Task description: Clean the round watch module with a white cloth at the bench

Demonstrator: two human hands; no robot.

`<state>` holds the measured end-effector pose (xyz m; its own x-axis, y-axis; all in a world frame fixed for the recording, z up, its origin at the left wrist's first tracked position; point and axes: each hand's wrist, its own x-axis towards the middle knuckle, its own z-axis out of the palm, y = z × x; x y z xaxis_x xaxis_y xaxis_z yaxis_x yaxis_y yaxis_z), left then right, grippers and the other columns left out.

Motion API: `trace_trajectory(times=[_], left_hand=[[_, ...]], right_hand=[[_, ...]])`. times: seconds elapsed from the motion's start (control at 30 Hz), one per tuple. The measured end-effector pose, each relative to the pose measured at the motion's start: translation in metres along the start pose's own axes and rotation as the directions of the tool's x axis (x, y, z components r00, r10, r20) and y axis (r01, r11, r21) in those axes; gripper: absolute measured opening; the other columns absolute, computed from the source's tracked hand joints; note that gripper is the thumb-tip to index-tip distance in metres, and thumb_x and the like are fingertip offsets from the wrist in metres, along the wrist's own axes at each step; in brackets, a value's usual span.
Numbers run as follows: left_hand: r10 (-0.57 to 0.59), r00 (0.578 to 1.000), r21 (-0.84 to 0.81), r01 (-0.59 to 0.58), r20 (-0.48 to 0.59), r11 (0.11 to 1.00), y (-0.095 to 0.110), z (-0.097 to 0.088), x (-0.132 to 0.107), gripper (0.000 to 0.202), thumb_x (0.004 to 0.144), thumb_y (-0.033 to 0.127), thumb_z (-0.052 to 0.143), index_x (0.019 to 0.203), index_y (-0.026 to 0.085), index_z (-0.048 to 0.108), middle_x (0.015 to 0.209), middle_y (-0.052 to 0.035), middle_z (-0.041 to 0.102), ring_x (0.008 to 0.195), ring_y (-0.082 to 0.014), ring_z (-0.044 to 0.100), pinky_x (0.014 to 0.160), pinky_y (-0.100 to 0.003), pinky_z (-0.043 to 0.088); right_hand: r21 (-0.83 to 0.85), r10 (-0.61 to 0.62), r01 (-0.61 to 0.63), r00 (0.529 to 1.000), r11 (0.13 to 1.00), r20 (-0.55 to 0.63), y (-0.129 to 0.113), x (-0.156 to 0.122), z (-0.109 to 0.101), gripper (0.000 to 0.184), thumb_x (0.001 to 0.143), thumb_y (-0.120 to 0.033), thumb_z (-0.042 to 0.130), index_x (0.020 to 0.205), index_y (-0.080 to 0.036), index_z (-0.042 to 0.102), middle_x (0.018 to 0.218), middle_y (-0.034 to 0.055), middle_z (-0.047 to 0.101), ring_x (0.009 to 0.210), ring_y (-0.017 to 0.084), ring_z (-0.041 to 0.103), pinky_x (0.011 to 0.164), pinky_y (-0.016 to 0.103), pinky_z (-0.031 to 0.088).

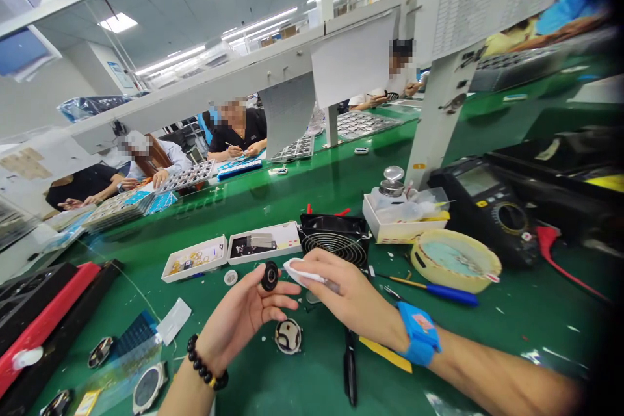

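Between the thumb and fingers of my left hand (236, 315) is a small round black part (270, 275) with a ring-shaped face, perhaps from a watch. My right hand (353, 299) pinches a folded white wipe (298, 272) close to the black part; I cannot tell whether they touch. Below my hands, a round silver watch-like case (288, 336) lies on the green bench mat (263, 383). A small black fan (336, 237) with a wire guard stands just behind my right hand.
Small-part boxes (195, 259) sit beyond my left hand. To the right are a yellow round dish (455, 260), a blue-handled screwdriver (451, 294) and a multimeter (487, 208). A black pen (350, 370) lies in front. Several people work across the bench, behind a white frame (205, 94).
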<state>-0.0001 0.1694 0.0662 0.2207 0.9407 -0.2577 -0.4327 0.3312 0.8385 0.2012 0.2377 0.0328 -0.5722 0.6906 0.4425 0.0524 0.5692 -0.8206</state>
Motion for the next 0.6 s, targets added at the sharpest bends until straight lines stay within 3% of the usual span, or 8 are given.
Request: trace_trajectory(times=[0.1,0.23,0.43,0.6], left_hand=[[0.024,0.999,0.091,-0.020,-0.038,0.996,-0.004,0.001,0.000,0.038,0.099,0.038,0.050,0.115,0.007,0.065,0.117,-0.0190,0.070,0.105,-0.0257,0.068,0.088,-0.032,0.055],[0.049,0.998,0.106,-0.046,-0.029,0.993,-0.011,0.001,0.001,0.031,0.099,0.038,0.052,0.110,0.012,0.064,0.123,-0.0151,0.067,0.116,-0.0280,0.062,0.104,-0.043,0.047],[0.066,0.998,0.087,-0.065,-0.011,0.994,-0.015,0.003,0.002,0.035,0.100,0.040,0.047,0.106,0.011,0.066,0.115,-0.0145,0.070,0.116,-0.0273,0.062,0.108,-0.045,0.042],[0.013,1.000,0.021,-0.012,-0.006,1.000,-0.014,0.005,0.003,0.038,0.101,0.041,0.046,0.114,0.010,0.064,0.118,-0.0167,0.069,0.116,-0.0283,0.062,0.110,-0.047,0.040]], right_hand=[[-0.149,-0.157,0.162,0.987,0.975,0.045,0.000,-0.003,0.001,0.031,0.100,-0.022,0.045,0.125,-0.026,0.063,0.105,0.0054,0.061,0.090,0.016,0.058,0.078,0.029,0.048],[-0.310,-0.310,0.324,0.946,0.894,0.095,0.004,-0.007,0.007,0.039,0.099,-0.014,0.041,0.133,-0.024,0.055,0.111,0.0090,0.061,0.094,0.020,0.055,0.077,0.034,0.048],[-0.372,-0.336,0.364,0.931,0.854,0.140,0.005,-0.007,0.014,0.043,0.098,-0.012,0.042,0.138,-0.025,0.049,0.112,0.0088,0.060,0.095,0.021,0.052,0.078,0.035,0.049],[-0.434,-0.353,0.359,0.931,0.826,0.098,0.005,-0.006,0.015,0.042,0.097,-0.010,0.040,0.136,-0.021,0.050,0.111,0.0103,0.060,0.095,0.023,0.050,0.078,0.038,0.047]])
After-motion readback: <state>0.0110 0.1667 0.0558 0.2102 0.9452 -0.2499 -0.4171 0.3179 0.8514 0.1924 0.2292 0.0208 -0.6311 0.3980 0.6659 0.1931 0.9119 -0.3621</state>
